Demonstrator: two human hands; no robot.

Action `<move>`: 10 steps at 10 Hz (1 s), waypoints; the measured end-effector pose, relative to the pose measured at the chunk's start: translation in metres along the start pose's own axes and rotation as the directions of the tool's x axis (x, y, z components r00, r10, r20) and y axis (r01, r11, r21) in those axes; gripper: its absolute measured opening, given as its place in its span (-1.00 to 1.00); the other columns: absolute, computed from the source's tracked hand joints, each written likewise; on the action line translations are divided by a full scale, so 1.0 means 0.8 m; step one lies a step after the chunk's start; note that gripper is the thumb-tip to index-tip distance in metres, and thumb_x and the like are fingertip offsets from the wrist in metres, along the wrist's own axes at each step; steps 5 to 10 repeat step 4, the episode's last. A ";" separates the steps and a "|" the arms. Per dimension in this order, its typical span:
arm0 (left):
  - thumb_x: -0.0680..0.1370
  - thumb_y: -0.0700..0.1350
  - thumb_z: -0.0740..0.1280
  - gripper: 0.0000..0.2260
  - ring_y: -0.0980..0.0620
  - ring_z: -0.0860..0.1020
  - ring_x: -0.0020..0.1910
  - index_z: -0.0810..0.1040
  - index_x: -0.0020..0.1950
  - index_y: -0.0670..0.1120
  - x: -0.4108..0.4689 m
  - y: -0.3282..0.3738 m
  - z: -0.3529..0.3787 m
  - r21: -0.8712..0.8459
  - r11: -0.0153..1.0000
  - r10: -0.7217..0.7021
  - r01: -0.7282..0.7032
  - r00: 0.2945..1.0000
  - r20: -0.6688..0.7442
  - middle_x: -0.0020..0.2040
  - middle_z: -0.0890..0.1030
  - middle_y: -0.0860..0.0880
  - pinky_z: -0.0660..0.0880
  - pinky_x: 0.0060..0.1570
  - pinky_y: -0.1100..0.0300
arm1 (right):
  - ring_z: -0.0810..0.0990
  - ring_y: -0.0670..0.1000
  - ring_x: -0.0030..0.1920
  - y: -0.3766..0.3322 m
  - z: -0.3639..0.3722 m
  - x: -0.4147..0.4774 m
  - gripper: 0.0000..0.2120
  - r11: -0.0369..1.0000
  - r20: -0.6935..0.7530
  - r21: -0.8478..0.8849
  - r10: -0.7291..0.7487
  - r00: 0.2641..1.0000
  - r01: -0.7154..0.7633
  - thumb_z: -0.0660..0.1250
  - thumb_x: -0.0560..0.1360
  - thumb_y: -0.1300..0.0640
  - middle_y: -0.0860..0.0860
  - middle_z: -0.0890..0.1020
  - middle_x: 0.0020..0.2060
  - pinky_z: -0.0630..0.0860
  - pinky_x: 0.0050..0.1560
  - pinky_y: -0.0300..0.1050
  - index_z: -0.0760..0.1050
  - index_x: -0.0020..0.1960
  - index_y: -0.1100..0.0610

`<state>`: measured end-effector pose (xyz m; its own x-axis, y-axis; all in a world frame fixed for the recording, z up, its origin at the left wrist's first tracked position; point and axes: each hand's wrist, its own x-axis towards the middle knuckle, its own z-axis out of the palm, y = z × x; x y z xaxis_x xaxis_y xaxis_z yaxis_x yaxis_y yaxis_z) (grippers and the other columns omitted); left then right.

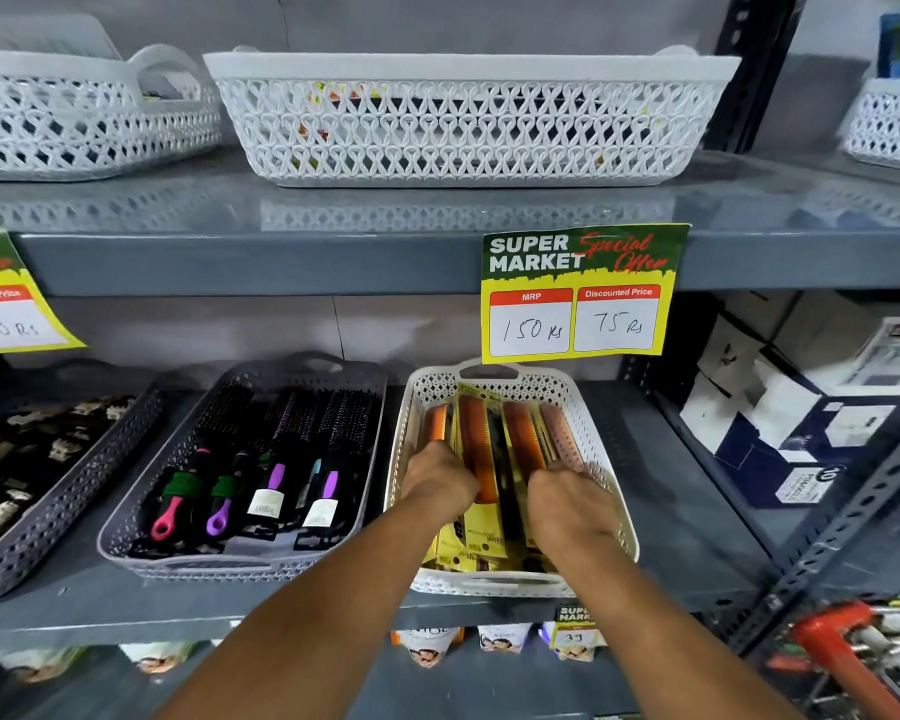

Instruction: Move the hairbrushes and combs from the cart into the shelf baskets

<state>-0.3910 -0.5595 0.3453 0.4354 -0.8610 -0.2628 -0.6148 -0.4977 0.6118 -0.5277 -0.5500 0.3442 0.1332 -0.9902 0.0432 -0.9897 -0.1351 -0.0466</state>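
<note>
Both hands were down inside the white basket point(601, 462) on the shelf. The left hand point(440, 478) and the right hand point(570, 504) were curled over the packed combs point(476, 444), and seemed to be gripping them, though the fingers were hidden. Just left of the white basket sat a grey basket point(141, 504) with hairbrushes point(276, 459). Behind and above the white basket hung a price sign point(580, 293).

We see the white basket point(596, 462) packed with combs point(476, 449), both hands wedged inside. The upper shelf edge point(281, 265) and hanging price sign point(578, 293) cap headroom above it. Bare shelf point(671, 485) lies open toward its right edge.
</note>
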 end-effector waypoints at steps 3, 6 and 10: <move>0.50 -0.07 0.32 -0.81 -0.10 0.57 -0.11 0.60 0.05 -0.10 -0.026 0.003 -0.007 0.090 0.990 0.117 -0.110 0.990 -0.080 0.06 0.63 -0.13 0.48 -0.18 0.11 | 0.48 0.19 0.23 0.008 -0.014 -0.022 -0.65 0.997 -0.097 0.032 -0.068 0.993 0.072 0.19 0.44 0.28 0.05 0.51 0.23 0.52 0.12 0.10 0.49 0.19 0.09; 0.52 -0.03 0.25 -0.74 -0.17 0.57 0.10 0.57 0.15 -0.09 -0.035 0.002 -0.008 0.157 0.970 0.211 -0.186 0.964 -0.160 0.24 0.53 -0.16 0.50 -0.03 0.01 | 0.35 0.15 0.35 0.009 -0.019 -0.028 -0.60 0.995 -0.142 0.042 -0.079 0.987 0.086 0.19 0.47 0.19 -0.01 0.41 0.35 0.38 0.31 0.13 0.40 0.30 0.03; 0.52 -0.03 0.25 -0.74 -0.17 0.57 0.10 0.57 0.15 -0.09 -0.035 0.002 -0.008 0.157 0.970 0.211 -0.186 0.964 -0.160 0.24 0.53 -0.16 0.50 -0.03 0.01 | 0.35 0.15 0.35 0.009 -0.019 -0.028 -0.60 0.995 -0.142 0.042 -0.079 0.987 0.086 0.19 0.47 0.19 -0.01 0.41 0.35 0.38 0.31 0.13 0.40 0.30 0.03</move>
